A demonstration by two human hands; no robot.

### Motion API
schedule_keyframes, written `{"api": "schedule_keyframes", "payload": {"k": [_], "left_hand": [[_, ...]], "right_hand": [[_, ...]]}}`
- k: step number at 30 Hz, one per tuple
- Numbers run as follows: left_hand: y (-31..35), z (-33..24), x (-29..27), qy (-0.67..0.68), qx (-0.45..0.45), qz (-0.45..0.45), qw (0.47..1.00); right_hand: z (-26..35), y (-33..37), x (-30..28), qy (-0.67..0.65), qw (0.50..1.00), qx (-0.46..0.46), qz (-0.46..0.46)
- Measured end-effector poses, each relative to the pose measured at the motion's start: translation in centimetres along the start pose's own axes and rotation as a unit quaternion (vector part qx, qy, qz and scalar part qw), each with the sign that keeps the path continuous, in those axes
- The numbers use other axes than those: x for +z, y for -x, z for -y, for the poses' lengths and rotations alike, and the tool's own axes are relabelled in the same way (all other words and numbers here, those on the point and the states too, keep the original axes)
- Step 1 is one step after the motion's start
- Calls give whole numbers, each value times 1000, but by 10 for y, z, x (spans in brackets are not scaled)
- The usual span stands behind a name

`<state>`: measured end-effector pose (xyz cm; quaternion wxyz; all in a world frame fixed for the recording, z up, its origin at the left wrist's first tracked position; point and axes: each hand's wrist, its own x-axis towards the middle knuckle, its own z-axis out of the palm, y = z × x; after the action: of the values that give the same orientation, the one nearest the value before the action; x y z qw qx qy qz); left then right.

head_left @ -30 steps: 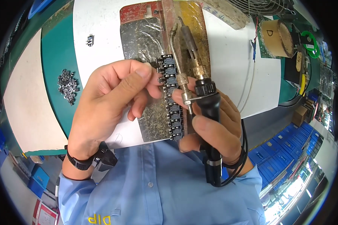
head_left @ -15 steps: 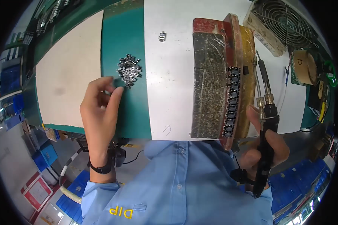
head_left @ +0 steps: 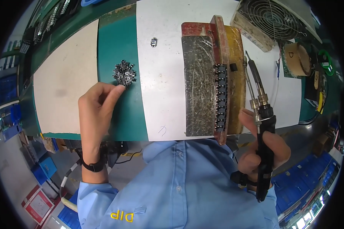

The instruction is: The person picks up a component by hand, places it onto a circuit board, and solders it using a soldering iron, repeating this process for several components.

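Note:
A heap of small shiny metal parts [head_left: 124, 72] lies on the green mat [head_left: 130, 126]. At its near edge my left hand [head_left: 97, 105] has thumb and forefinger pinched together; whatever is between the tips is too small to make out. My right hand [head_left: 277, 147] grips the black handle of a soldering iron [head_left: 266, 149], its tip pointing away from me with a thin metal tube alongside. Left of the iron stands a worn red and yellow fixture [head_left: 235, 91], holding a row of small black circuit boards [head_left: 221, 99]. Tip and boards are apart.
One small metal part [head_left: 153, 42] sits alone on the white sheet [head_left: 160, 87]. A beige board [head_left: 67, 84] covers the left side. At the far right are a fan with a wire guard [head_left: 273, 19] and a tape roll [head_left: 299, 59]. A dark pad [head_left: 198, 87] adjoins the fixture.
My left thumb and forefinger have come together at the heap's near edge. The bench contents appear shifted left in the view. The right hand keeps hold of the soldering iron.

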<state>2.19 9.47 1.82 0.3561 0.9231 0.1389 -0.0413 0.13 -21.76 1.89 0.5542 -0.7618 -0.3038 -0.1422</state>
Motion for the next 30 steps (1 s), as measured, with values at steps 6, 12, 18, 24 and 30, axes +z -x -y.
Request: {"api": "schedule_keyframes", "payload": {"k": [6, 12, 18, 24, 30], "left_hand": [[30, -43, 24, 492, -84, 219, 839], [51, -74, 48, 544, -114, 293, 778], [47, -82, 55, 512, -86, 298, 801], [40, -80, 53, 545, -97, 340, 760], [46, -81, 55, 500, -79, 309, 805]], "right_hand": [[20, -18, 1, -12, 987, 118, 106], [9, -18, 38, 5, 1000, -3, -24], [4, -15, 36, 10, 996, 37, -80], [0, -21, 16, 18, 999, -29, 30], [3, -21, 14, 5, 999, 4, 48]]}}
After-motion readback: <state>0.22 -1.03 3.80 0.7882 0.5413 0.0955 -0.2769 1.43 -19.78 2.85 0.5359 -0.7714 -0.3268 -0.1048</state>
